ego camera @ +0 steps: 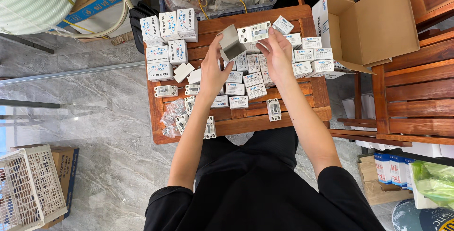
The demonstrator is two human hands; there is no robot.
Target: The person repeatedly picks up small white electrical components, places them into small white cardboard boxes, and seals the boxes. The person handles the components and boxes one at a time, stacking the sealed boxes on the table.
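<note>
Left hand (pixel 213 68): raised above the table, closed around a small open carton (pixel 231 46) whose grey inside and lifted flap are turned toward the right hand.
Right hand (pixel 278 56): raised beside the left, fingers pinched on a white switch unit (pixel 254 33) that is held at the mouth of the small open carton, touching or almost touching it; which cannot be told.
White switch unit: kept between the two hands, above the fingertips, its pale window face turned up.
Wooden slatted table (pixel 283 115): seen directly under both hands.
Packed small boxes (pixel 246 82): laid in rows below and between the hands, more spread just right of the right hand.
Stacked white boxes (pixel 165 42): stood in a pile well left of the left hand.
Loose switch units (pixel 189 108): scattered beneath the left forearm, beside small clear bags (pixel 171 115); one more (pixel 274 109) is lying under the right forearm.
Large cardboard box (pixel 373 23): left open, far right of the right hand, its flap raised.
White plastic basket (pixel 28 188): set on the floor, far down-left of the left hand.
</note>
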